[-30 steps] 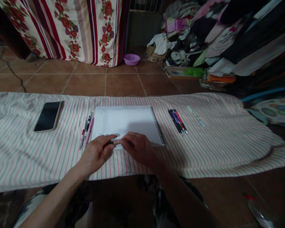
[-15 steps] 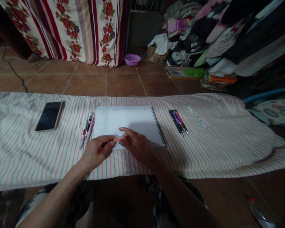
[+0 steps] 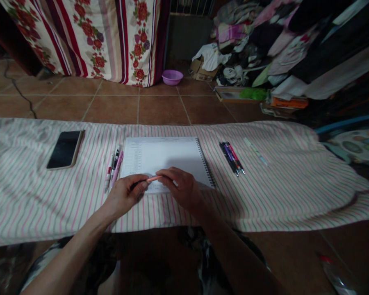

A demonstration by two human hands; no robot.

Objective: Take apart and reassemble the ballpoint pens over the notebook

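Note:
An orange-pink pen (image 3: 154, 178) is held level above the near edge of an open spiral notebook (image 3: 169, 153). My left hand (image 3: 130, 190) is closed on the pen's left end. On its right end, the fingers of my right hand (image 3: 181, 187) are pinched; they cover that tip. The notebook page has a printed table along its left side and a black coil on the right. Just left of the notebook lie several pens (image 3: 114, 168), one of them pink. A second bunch of pens (image 3: 231, 159), black, purple and red, rests to the right.
A striped cloth (image 3: 279, 192) covers the table. On it are a phone (image 3: 65, 150) at the left and a pale green pen (image 3: 255, 150) at the right. Beyond, a purple basin (image 3: 172, 77) and a heap of clothes (image 3: 233, 37) are on the tiled floor.
My right hand's raised fingers have come down and closed on the pen's right end. My left hand keeps its hold and has hardly moved.

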